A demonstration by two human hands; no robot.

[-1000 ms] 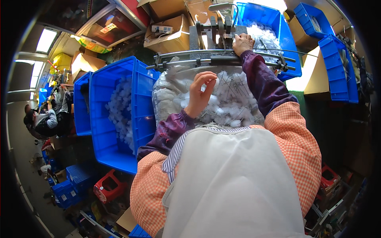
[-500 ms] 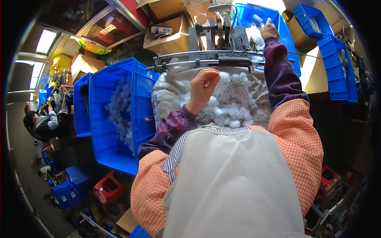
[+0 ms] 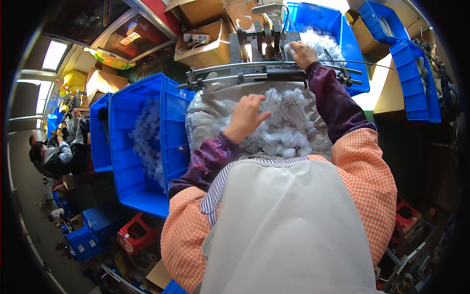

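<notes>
My left hand [image 3: 246,117] hovers over the cloth-covered surface [image 3: 200,115] in front of me, fingers apart and thumb out, with nothing visible in it. Under and beside it lies a heap of small white bristly pieces [image 3: 286,139], with several thin dark metal rods [image 3: 284,108] on top. My right hand [image 3: 303,54] reaches forward to the right side of a dark metal bench machine [image 3: 267,41], just beyond its horizontal bars. Its fingers are curled in; what they hold, if anything, is hidden. Close to its right, more white pieces [image 3: 320,41] fill a blue bin [image 3: 352,44].
A large blue crate [image 3: 142,186] with white pieces stands at my left. Open cardboard boxes [image 3: 208,51] sit behind the machine. Smaller blue bins [image 3: 416,83] are at the far right. Another person [image 3: 61,152] sits at the far left, and a red stool [image 3: 134,232] stands lower left.
My right hand has come back left and nearer, from above the far blue bin to the machine's side. The white piece beside it is no longer seen there. My left hand's fingers have spread.
</notes>
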